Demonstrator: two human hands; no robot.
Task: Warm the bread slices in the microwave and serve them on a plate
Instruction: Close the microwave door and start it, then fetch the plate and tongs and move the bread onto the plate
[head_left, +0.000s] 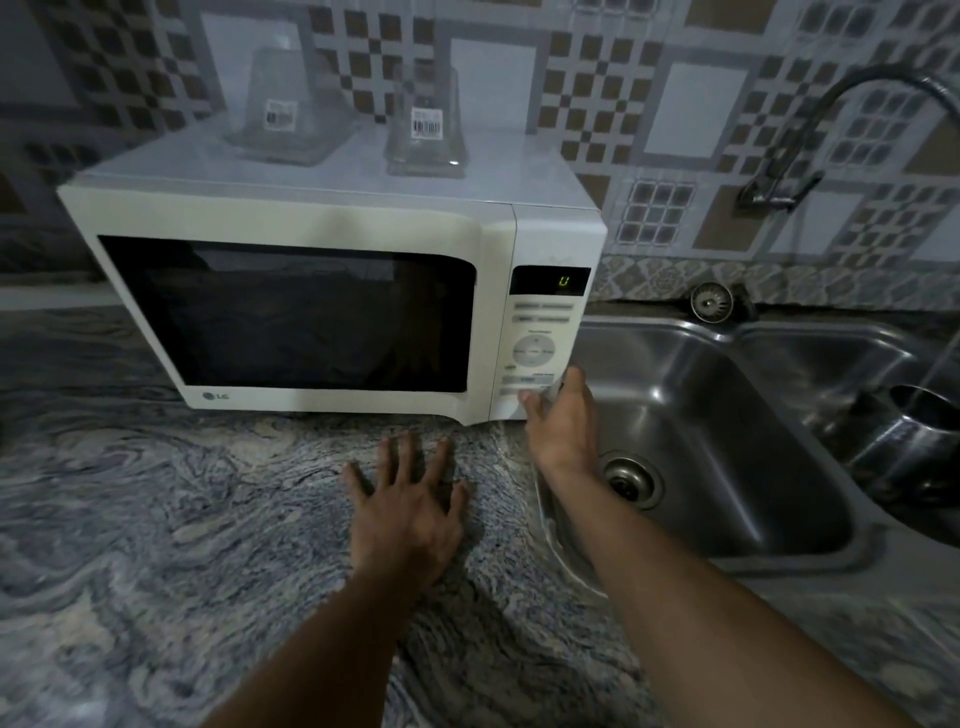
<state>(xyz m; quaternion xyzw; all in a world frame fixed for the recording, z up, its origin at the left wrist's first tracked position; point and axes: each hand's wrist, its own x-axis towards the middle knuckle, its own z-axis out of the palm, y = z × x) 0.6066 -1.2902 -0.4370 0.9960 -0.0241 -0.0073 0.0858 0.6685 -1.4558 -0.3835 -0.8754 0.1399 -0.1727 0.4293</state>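
A white microwave (332, 218) stands on the marbled counter with its door shut; the dark window hides whatever is inside. Its green display (563, 281) shows one digit. My right hand (563, 423) is at the lower end of the control panel (535, 353), thumb touching the bottom buttons, holding nothing. My left hand (410, 512) lies flat on the counter in front of the microwave, fingers spread, empty. No bread or plate is visible.
Two clear glass containers (280, 104) (426, 124) with barcode labels sit on top of the microwave. A steel double sink (727, 415) lies right of it, with a curved tap (831, 119) above and a steel pot (914, 431) in the right basin.
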